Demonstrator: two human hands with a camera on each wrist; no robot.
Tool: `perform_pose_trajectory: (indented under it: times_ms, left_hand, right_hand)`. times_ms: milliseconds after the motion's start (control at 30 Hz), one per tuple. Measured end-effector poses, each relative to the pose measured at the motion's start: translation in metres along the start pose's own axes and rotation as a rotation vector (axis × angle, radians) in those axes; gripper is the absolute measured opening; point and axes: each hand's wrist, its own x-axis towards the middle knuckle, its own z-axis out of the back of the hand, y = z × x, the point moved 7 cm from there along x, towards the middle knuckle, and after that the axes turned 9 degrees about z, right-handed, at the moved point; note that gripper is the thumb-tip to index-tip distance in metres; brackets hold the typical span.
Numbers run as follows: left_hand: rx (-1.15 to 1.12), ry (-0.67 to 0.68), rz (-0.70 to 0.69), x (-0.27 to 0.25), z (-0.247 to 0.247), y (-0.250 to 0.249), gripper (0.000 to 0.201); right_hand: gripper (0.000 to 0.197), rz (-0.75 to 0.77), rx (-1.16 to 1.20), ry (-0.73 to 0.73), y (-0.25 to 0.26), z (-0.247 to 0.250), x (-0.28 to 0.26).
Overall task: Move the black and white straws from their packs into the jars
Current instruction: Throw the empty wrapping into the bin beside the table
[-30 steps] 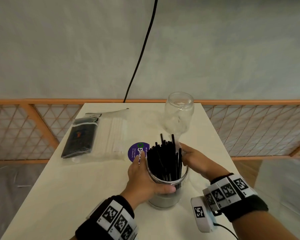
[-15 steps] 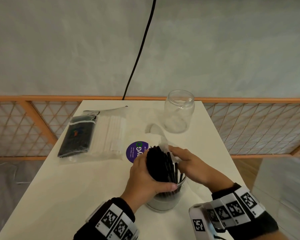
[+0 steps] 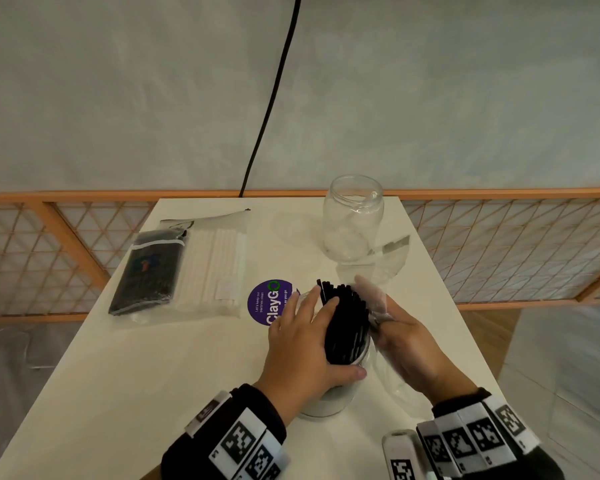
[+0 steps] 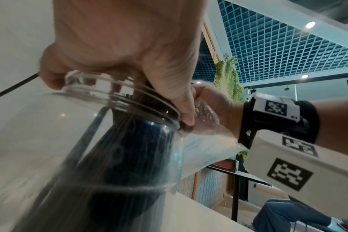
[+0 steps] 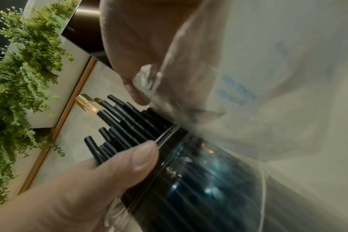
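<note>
A clear jar (image 3: pixel 329 400) near the table's front holds a thick bundle of black straws (image 3: pixel 347 323) that leans away from me. My left hand (image 3: pixel 302 344) grips the jar's neck, fingers against the straws and thumb across the front. From the left wrist the straws (image 4: pixel 129 157) show dark through the glass. My right hand (image 3: pixel 409 344), just right of the jar, pinches a limp clear plastic pack (image 3: pixel 381 299). That pack (image 5: pixel 248 94) drapes over the right wrist view beside the straw tips (image 5: pixel 129 125). An empty jar (image 3: pixel 354 220) stands at the back.
A pack of black straws (image 3: pixel 149 271) and a pack of white straws (image 3: pixel 215 268) lie side by side at the table's back left. A round purple sticker (image 3: pixel 269 301) is on the table (image 3: pixel 118 393) left of the near jar. An orange lattice railing (image 3: pixel 32 254) runs behind.
The straws stood spread and upright; now they lean away as one bundle under my left fingers. The clear pack rose above the straws, then came down on the right in my right hand.
</note>
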Motion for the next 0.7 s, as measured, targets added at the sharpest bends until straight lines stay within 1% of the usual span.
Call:
perform_pose_trajectory:
  times_ms: [100,167,267,333,400,467,500,533,567,633,700]
  left_hand:
    - [-0.025,-0.002,-0.05,-0.001,0.001,-0.001,0.099]
    - [-0.088,-0.014,-0.048,-0.002,0.004,0.003,0.107]
    - [-0.255,-0.03,0.025,-0.004,0.009,0.017,0.125]
    - [-0.35,-0.03,0.071,-0.006,0.01,0.029,0.13]
    - [-0.39,-0.015,0.087,-0.007,0.01,0.035,0.132]
    - [-0.381,-0.01,0.096,-0.005,0.008,0.04,0.131]
    - [-0.377,-0.002,0.104,-0.003,0.008,0.041,0.13]
    - [-0.379,0.002,0.098,-0.002,0.007,0.042,0.129]
    - [-0.387,0.012,0.096,0.0,0.006,0.044,0.127]
    - [-0.384,0.038,0.092,0.002,0.0,0.05,0.123]
    - [-0.36,0.069,0.085,0.001,0.0,0.055,0.108]
  right_hand:
    - [0.067,0.014,-0.007,-0.031,-0.002,0.005,-0.002]
    - [0.07,0.035,-0.044,-0.046,0.003,0.006,-0.002]
    - [0.073,0.12,-0.123,-0.064,0.018,0.006,-0.004]
    - [0.077,0.213,-0.229,-0.047,0.035,0.002,-0.007]
    - [0.072,0.369,-0.459,-0.028,0.062,-0.008,-0.015]
    - [0.056,0.584,-0.822,-0.013,0.088,-0.029,-0.02]
    - [0.056,0.642,-0.966,0.008,0.093,-0.039,-0.021]
    - [0.062,0.629,-1.069,0.061,0.09,-0.048,-0.018]
    - [0.068,0.558,-1.157,0.13,0.082,-0.054,-0.013]
    - [0.078,0.326,-1.338,0.271,0.054,-0.057,-0.003]
    - [0.075,0.036,-1.463,0.416,0.024,-0.055,0.0]
